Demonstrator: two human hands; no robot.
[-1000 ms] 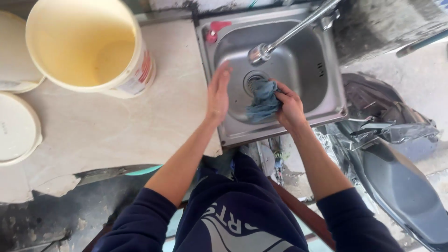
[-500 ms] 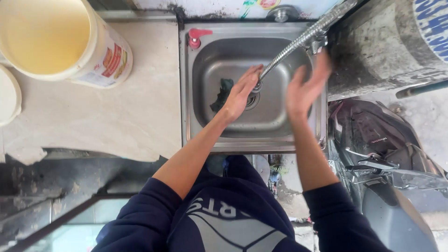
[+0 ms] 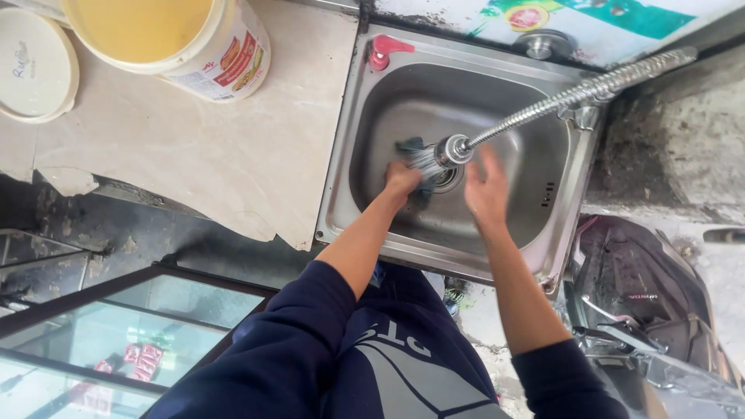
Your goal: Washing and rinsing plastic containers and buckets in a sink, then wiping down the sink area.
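My left hand (image 3: 402, 181) is closed on a dark blue-grey cloth (image 3: 412, 149) inside the steel sink (image 3: 357, 140), close to the drain (image 3: 448, 178). Water sprays from the flexible metal tap (image 3: 570, 97) onto the cloth. To the right of the spray, my right hand (image 3: 486, 186) hovers with fingers spread and blurred, holding nothing. Both forearms reach in from below, in dark blue sleeves.
A large cream bucket (image 3: 167, 35) with yellowish liquid stands on the beige counter (image 3: 194, 147) left of the sink, with a round white lid (image 3: 35, 66) further left. A red stopper (image 3: 382, 51) sits at the sink's rim. A glass cabinet (image 3: 116, 334) is below left, a scooter (image 3: 652, 302) at right.
The cloth passed from my right hand to my left hand. My right hand let go, lifted and now hangs free beside the tap's spray. The view shifted rightward, then back.
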